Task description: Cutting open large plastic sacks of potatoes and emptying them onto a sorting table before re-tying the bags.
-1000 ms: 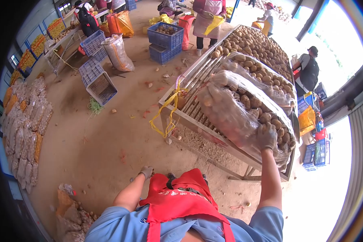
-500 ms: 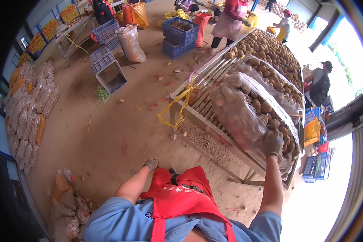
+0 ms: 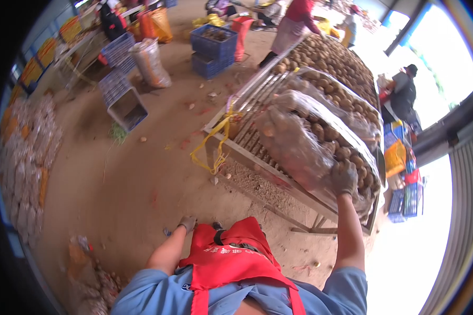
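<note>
My right hand, in a grey glove, lies over the near end of a clear plastic bag of potatoes. Its fingers stretch across the brown potatoes showing along the bag's top. This bag rests on a slatted metal sorting table. Behind it lies a second clear bag of potatoes, and loose potatoes cover the table's far part. My left hand, also gloved, hangs low beside my red apron; its fingers are too blurred to read. A small bluish thing shows next to it.
Yellow twine hangs from the table's left corner. Blue crates, a tipped crate and a filled sack stand farther off. Stacked bags line the left. Co-workers are around the table's far side and right.
My view has shifted slightly, so the table and crates sit farther left in the picture. My right hand stays on the bag's near end; my left hand remains low at my side.
</note>
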Available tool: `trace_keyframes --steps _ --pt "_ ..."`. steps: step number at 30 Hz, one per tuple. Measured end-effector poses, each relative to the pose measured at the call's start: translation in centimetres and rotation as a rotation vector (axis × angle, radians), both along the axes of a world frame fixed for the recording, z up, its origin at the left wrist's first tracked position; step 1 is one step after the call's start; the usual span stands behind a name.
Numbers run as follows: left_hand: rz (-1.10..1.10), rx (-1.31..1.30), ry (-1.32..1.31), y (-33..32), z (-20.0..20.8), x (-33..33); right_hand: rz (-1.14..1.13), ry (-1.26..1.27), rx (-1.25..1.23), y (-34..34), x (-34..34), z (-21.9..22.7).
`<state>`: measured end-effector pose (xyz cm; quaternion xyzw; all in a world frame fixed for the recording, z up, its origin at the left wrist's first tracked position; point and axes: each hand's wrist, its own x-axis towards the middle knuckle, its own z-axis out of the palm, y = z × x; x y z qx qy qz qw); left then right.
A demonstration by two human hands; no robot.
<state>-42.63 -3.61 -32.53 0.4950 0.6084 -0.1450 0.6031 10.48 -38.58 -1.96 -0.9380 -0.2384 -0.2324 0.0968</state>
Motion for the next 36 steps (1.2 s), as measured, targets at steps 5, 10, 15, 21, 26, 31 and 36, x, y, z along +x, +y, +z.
trace_keyframes --steps 5,10,15,21,26,31,36 --pt "-0.035 -0.001 -0.019 1.2 0.3 0.0 -0.034 0.039 0.021 0.1 -0.3 0.6" --pt "-0.022 0.036 -0.003 2.3 0.7 1.3 -0.049 0.042 0.0 0.3 -0.5 0.9" --pt "-0.077 0.045 -0.03 2.4 0.8 2.2 -0.055 0.041 -0.004 0.2 -0.4 0.6" --pt "-0.062 0.021 -0.045 1.4 1.4 2.0 -0.037 0.036 -0.008 0.1 -0.1 0.4" --pt "-0.053 0.012 -0.039 1.4 1.5 1.4 -0.021 0.029 -0.008 0.0 -0.2 0.4" --pt "-0.051 0.03 -0.069 1.9 0.7 1.3 -0.001 0.013 0.007 0.0 -0.2 0.4" --pt "-0.043 0.031 -0.04 2.0 0.5 1.6 0.003 0.02 0.006 0.1 -0.3 0.7"
